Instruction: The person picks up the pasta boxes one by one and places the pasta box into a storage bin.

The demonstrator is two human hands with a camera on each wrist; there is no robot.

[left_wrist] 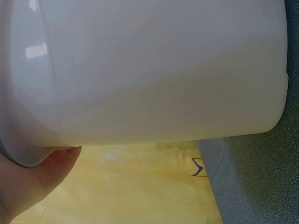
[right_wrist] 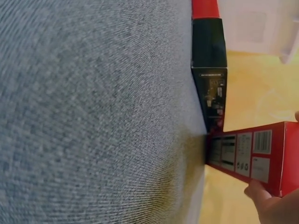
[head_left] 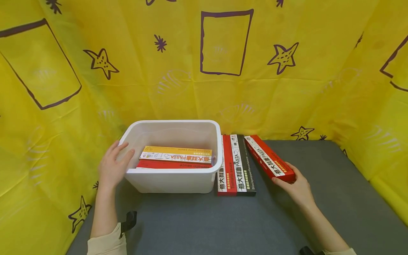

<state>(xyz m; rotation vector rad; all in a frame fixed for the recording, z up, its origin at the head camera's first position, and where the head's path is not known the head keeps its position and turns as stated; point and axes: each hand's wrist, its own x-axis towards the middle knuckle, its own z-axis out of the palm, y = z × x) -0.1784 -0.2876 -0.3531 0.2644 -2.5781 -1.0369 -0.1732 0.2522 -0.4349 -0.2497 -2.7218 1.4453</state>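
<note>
My right hand (head_left: 298, 187) grips the near end of a red pasta box (head_left: 271, 157). That end is raised off the table while the far end points toward the yellow cloth; in the right wrist view the box (right_wrist: 247, 151) shows its barcode side. My left hand (head_left: 114, 163) holds the left rim of a white plastic bin (head_left: 172, 182), with fingers outside and thumb over the edge. Inside the bin lie a yellow-and-white pasta box (head_left: 176, 153) and a red one (head_left: 173, 164). A red pasta box (head_left: 230, 166) and a black pasta box (head_left: 243, 166) lie side by side right of the bin.
A dark grey cloth (head_left: 204, 223) covers the table. Yellow patterned fabric (head_left: 178, 71) hangs behind it and along both sides, close to the bin's left and back. The two flat boxes lie between the bin and my right hand.
</note>
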